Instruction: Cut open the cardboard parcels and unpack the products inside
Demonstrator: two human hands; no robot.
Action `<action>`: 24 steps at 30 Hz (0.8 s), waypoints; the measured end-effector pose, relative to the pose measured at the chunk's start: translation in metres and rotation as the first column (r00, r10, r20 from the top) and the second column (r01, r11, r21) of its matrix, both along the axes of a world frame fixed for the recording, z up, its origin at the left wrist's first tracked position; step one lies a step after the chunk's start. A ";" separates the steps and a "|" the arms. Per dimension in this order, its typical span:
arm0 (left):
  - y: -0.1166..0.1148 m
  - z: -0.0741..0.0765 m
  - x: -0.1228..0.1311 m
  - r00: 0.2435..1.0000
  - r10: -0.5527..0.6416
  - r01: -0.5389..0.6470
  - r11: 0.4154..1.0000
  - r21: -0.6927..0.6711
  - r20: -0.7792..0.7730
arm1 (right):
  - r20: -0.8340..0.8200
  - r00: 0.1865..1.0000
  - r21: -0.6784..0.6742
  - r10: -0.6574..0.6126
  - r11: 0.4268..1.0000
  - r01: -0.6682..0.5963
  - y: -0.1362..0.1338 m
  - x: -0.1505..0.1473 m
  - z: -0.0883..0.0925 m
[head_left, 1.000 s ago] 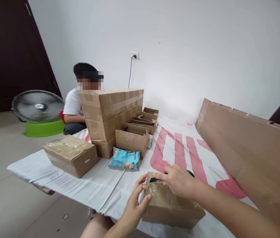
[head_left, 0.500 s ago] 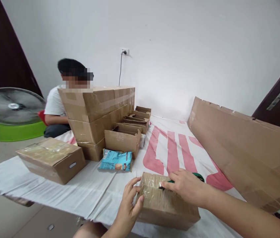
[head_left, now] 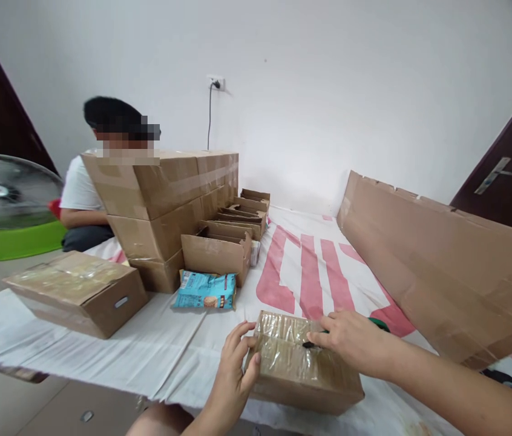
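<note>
A taped cardboard box (head_left: 301, 387) lies in front of me on the white and red sheet. My left hand (head_left: 239, 363) rests against its left end, fingers apart. In my right hand (head_left: 351, 339) are green-handled scissors (head_left: 379, 324), mostly hidden by the palm; their dark tip touches the clear tape on top of the box. Beyond the box lies a blue snack packet (head_left: 205, 290).
Stacked cartons (head_left: 160, 194) stand at the left, with a row of open boxes (head_left: 217, 248) beside them. A closed box (head_left: 78, 290) sits front left. At the right leans a big cardboard sheet (head_left: 433, 260). Behind the stack sits a person (head_left: 81, 197) near a fan (head_left: 6, 191).
My right hand has moved a little to the right along the box top with the scissors. My left hand still touches the box. The view has turned slightly to the right.
</note>
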State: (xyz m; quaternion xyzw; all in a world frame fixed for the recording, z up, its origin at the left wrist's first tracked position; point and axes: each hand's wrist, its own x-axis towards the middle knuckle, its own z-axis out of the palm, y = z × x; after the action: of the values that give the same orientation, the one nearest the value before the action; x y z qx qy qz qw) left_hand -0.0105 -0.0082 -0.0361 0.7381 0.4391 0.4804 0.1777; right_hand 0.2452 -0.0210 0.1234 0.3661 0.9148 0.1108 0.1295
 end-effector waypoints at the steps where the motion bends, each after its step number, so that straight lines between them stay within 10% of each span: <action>1: 0.000 0.000 0.000 1.000 -0.007 0.007 1.000 -0.007 0.002 | -0.004 1.000 0.008 -0.004 1.000 0.004 -0.001 0.002 0.000; 9: 0.000 -0.001 -0.001 0.995 -0.050 0.059 0.993 -0.102 0.084 | 0.138 0.979 -0.079 -0.148 0.984 0.160 -0.014 0.018 0.017; 16: -0.006 -0.007 -0.008 0.900 -0.234 0.361 0.873 -0.328 0.368 | -0.226 0.851 -0.331 -0.474 0.859 0.391 -0.027 0.068 0.031; 21: -0.004 -0.029 -0.008 0.800 -0.281 0.463 0.851 -0.249 0.530 | -0.435 0.582 -0.445 -0.687 0.726 0.525 -0.015 0.102 -0.021; 24: -0.004 -0.040 -0.003 0.782 -0.257 0.455 0.857 -0.240 0.567 | -0.455 0.556 -0.488 -0.695 0.718 0.497 -0.011 0.106 -0.072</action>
State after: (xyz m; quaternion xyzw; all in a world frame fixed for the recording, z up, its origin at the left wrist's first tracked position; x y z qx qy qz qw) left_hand -0.0138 -0.0126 -0.0760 0.6062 0.3058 0.5270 0.5112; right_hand 0.3515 -0.0321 0.0515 0.6477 0.7280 -0.2068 -0.0885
